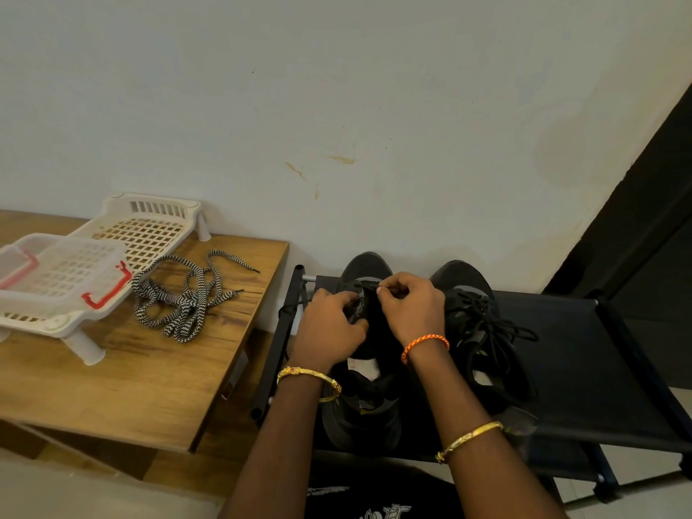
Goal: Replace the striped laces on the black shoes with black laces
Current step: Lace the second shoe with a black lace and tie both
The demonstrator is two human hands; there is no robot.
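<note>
Now, L to R:
Tray: white slotted rack (pixel 148 228) w/ clear red-clipped box (pixel 56 269) on it, far left of frame, on the wooden worktop (pixel 149 376).
Striped laces: both off the shoes, heaped at left-center (pixel 183 297) on the worktop. Removal looks done.
Left hand: (pixel 331 329) curled over the near side of the left shoe (pixel 365 354), center frame. Grip seems to steady the upper; exactly what the fingers hold is hidden.
Black lace: thin strand (pixel 369 286) at the toe-end eyelets, hard to see vs. black shoe.
Right hand: (pixel 410 307) grip pinching the lace tip btwn thumb and finger.
Right shoe: (pixel 483 331) right of center on the black rack (pixel 584 368), already has black lace, loosely tied.
How-to (my read): keep the upper pinned, feed the tip straight thru the eyelet, even both ends before crossing up.
</note>
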